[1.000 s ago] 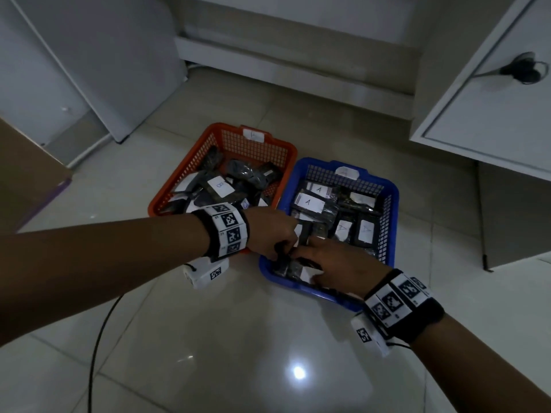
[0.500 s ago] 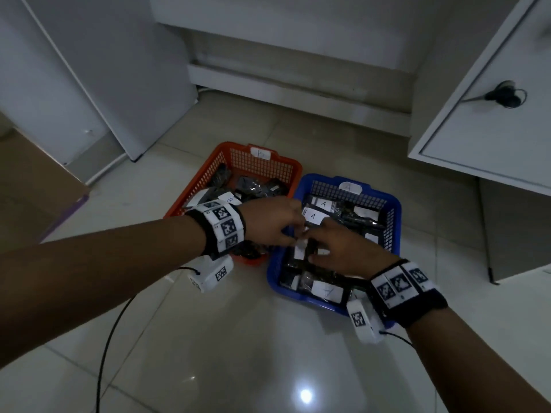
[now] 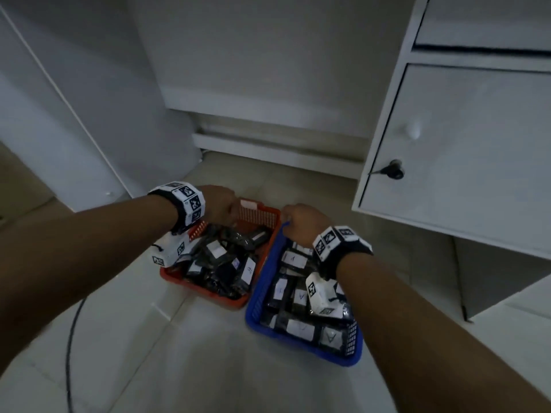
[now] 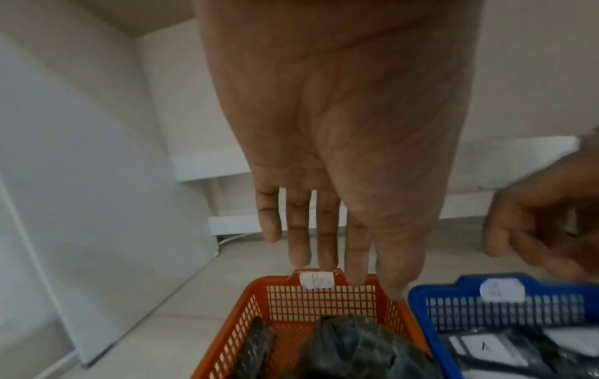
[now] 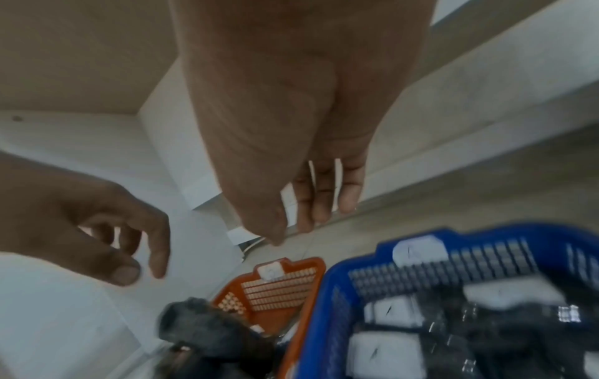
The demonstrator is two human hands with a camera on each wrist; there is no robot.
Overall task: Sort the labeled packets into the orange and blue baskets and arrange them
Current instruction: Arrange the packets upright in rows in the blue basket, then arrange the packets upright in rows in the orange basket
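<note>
The orange basket (image 3: 208, 290), tagged B (image 4: 316, 280), sits on the floor left of the blue basket (image 3: 259, 296), tagged A (image 4: 502, 291). Both hold several dark packets with white labels, such as one in the orange basket (image 3: 217, 251) and an A packet in the blue one (image 3: 293, 259). My left hand (image 3: 226, 210) hovers over the orange basket's far rim, fingers (image 4: 299, 241) straight and holding nothing. My right hand (image 3: 293, 220) hovers over the blue basket's far left corner, fingers (image 5: 321, 205) loose and holding nothing.
A white cabinet (image 3: 447, 174) with a key in its door stands at the right, overhanging the floor beside the blue basket. A white panel (image 3: 74, 114) leans at the left. A black cable (image 3: 71, 338) runs along the tiled floor at the left.
Both hands have left the packets at the blue basket's near end and moved up to the baskets' far rims, now holding nothing. The head view has tilted upward.
</note>
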